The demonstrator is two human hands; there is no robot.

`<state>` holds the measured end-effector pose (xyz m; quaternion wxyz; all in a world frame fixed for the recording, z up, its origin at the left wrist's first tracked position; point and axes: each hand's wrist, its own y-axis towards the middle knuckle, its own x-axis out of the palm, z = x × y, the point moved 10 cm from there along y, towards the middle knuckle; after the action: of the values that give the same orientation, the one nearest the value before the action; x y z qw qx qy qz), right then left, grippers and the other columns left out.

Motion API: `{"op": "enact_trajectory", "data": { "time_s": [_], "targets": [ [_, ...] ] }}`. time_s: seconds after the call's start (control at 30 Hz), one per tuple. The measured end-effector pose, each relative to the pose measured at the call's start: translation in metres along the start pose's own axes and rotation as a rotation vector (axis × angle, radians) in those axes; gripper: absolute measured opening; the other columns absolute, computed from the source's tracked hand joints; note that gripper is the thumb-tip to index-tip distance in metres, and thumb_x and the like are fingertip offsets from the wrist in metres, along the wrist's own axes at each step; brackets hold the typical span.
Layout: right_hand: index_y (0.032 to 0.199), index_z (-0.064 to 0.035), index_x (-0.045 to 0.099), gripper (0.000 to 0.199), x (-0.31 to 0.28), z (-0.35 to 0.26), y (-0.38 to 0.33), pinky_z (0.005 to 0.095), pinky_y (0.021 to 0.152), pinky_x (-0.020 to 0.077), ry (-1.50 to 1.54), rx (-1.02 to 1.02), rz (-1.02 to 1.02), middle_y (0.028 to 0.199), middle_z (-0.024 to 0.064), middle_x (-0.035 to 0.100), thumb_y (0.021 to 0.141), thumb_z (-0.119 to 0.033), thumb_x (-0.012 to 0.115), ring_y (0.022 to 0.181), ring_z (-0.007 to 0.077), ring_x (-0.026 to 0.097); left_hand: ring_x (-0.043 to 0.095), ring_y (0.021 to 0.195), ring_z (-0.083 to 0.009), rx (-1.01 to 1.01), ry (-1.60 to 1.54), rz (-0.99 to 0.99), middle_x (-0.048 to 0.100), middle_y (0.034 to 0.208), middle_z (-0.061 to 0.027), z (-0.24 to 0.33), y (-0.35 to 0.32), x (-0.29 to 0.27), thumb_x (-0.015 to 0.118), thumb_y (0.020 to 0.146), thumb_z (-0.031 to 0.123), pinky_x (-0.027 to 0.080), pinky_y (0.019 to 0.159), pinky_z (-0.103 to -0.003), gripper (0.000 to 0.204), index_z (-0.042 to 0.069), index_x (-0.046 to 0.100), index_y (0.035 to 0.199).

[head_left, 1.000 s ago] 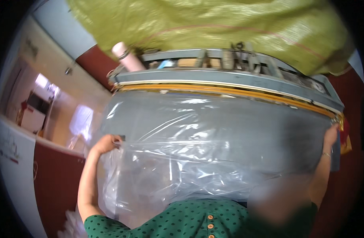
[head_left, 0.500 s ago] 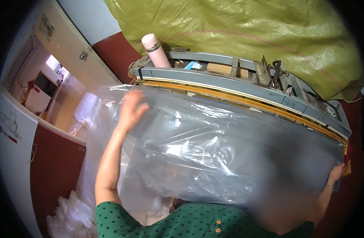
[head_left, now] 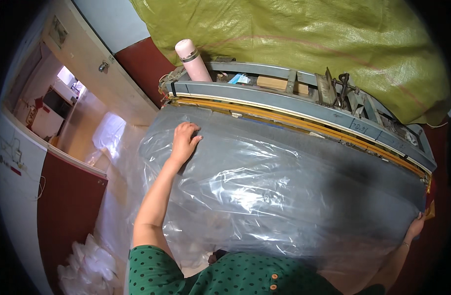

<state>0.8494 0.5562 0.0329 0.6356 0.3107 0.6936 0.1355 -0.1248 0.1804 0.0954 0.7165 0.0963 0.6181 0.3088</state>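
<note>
A crinkled clear plastic sheet (head_left: 245, 196) lies over a grey flat surface (head_left: 225, 123) in front of me. My left hand (head_left: 185, 141) rests palm down near the sheet's far left edge, its fingers slightly bent and its thumb apart. At the far right, my right hand (head_left: 416, 227) is closed on the sheet's right edge, beside the corner of the grey surface. Its fingertips are partly hidden. The sheet's left part hangs down beside the surface, and its near part reaches my green dotted shirt (head_left: 255, 275).
Behind the surface runs a grey metal frame (head_left: 264, 101) with yellow strips (head_left: 294, 122). A pink flask (head_left: 195, 64) and a metal clamp (head_left: 341, 91) stand on it. A yellow-green woven tarp (head_left: 309, 39) hangs behind. Bunched plastic (head_left: 90, 265) and an open door (head_left: 102, 64) are at left.
My left hand has come down onto the sheet, slightly right and nearer to me. The sheet's far left edge has drawn back toward me, baring more grey surface. My right hand has lowered slightly.
</note>
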Motion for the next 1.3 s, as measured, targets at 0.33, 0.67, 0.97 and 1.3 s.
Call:
{"op": "enact_trajectory", "data": {
  "time_s": [0.33,0.67,0.97,1.3],
  "targets": [
    [0.1,-0.0007,0.058,0.036,0.015,0.044,0.005,0.0383,0.07,0.0446,0.155,0.007,0.027,0.091,0.0162,0.063,0.093,-0.034,0.046,0.08,0.0318,0.059,0.055,0.082,-0.0253,-0.146,0.113,0.056,0.059,0.075,-0.0063,-0.01,0.035,0.023,0.069,0.072,0.014,0.037,0.084,-0.041,0.011,0.008,0.06,0.074],
    [0.102,-0.0014,0.059,0.023,0.026,0.082,0.005,0.0262,0.068,0.0452,0.636,0.224,0.008,0.086,0.0046,0.061,0.092,-0.02,0.049,0.076,0.0154,0.056,0.055,0.077,-0.027,-0.05,0.098,0.145,0.058,0.078,-0.009,-0.011,0.037,0.003,0.067,0.073,0.016,0.042,0.072,-0.039,0.017,0.005,0.059,0.083],
    [0.081,-0.0014,0.057,0.021,-0.028,-0.076,0.028,0.0377,0.078,0.043,0.464,-0.044,0.243,0.086,0.0155,0.06,0.087,-0.019,0.048,0.084,0.0292,0.057,0.038,0.055,-0.0051,-0.401,-0.542,0.568,0.043,0.065,0.0039,-0.098,0.036,0.003,0.048,0.091,0.019,0.032,0.046,-0.021,0.013,0.007,0.052,0.087],
    [0.081,-0.0037,0.053,0.02,0.029,-0.156,0.034,0.0276,0.057,0.0412,0.874,0.029,0.206,0.064,0.0018,0.049,0.088,-0.022,0.054,0.06,0.0111,0.047,0.032,0.051,-0.0043,-0.509,-0.687,0.526,0.038,0.06,0.0056,-0.224,0.06,0.093,0.051,0.089,0.017,0.026,0.044,-0.022,0.017,0.009,0.047,0.075]
  ]
}}
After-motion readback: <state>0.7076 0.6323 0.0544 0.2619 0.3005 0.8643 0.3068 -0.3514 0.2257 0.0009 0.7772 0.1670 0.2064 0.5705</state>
